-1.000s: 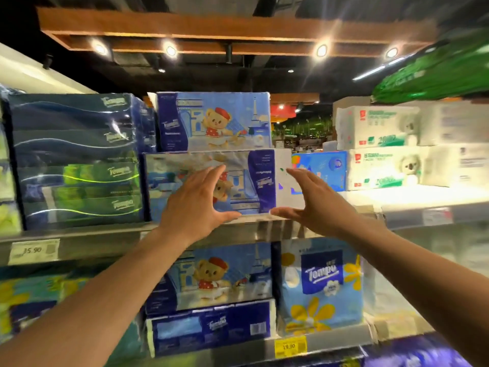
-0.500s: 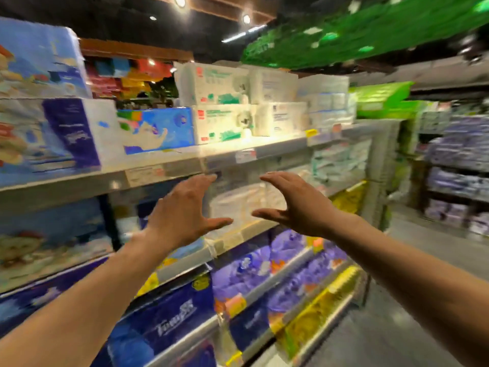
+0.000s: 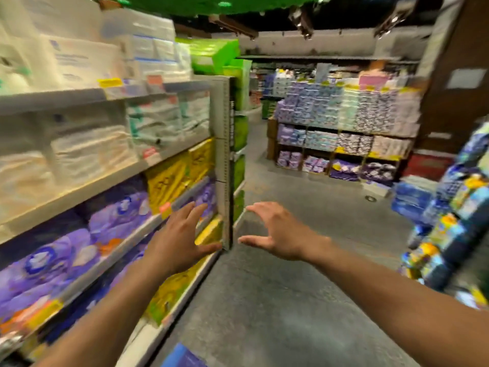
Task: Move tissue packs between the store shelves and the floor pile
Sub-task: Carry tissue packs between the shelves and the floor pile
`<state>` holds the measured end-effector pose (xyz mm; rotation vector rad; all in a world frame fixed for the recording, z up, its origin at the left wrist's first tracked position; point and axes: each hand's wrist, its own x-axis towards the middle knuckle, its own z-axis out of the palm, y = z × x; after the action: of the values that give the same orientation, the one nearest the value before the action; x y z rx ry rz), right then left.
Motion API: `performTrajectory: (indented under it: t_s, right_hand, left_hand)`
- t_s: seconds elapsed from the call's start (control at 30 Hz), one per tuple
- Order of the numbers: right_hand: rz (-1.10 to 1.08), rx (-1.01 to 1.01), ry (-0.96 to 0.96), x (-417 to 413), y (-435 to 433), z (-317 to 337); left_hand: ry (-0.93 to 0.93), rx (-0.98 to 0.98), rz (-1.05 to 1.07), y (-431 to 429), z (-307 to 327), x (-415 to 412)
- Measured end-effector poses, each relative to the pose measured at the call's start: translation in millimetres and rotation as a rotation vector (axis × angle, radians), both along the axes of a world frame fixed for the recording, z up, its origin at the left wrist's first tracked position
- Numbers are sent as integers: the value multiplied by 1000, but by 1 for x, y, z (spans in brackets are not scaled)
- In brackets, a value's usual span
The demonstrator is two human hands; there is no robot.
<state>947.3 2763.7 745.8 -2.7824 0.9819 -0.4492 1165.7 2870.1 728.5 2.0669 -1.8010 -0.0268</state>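
Both my hands are held out in front of me, apart and empty. My left hand [image 3: 180, 239] has its fingers spread, in front of the lower shelves [image 3: 87, 186] near their end post [image 3: 223, 165]. My right hand [image 3: 275, 231] hovers over the grey floor with its fingers loosely bent and thumb out. The shelves on my left hold white, purple [image 3: 116, 215] and yellow [image 3: 172, 181] tissue packs. A stack of blue and yellow packs [image 3: 449, 213] stands at the right edge. A blue pack [image 3: 182, 357] shows at the bottom edge.
The grey aisle floor [image 3: 291, 300] runs ahead. At its far end stands another rack of purple and white packs [image 3: 344, 128]. Green packs [image 3: 214, 56] sit at the shelf end. The whole view is motion-blurred.
The view has swung right, from facing the bear-print packs on the shelf to looking down the aisle. Both hands have stayed empty and have dropped lower in view.
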Motion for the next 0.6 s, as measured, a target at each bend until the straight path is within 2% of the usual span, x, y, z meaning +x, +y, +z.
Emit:
performTrajectory:
  t_s: [0.17,0.43,0.6]
  right_hand:
    - [-149,66,22,-60,-57,-20]
    - [-397,180,110,-106,-178,-53]
    - [-566,232,66,-128,-264,-44]
  left_hand:
    - [-1,59,-118,-85,-29,-46]
    - [-38,117,-273,-253,-49,-76]
    - [-42,147,-390,-371,-35,-89]
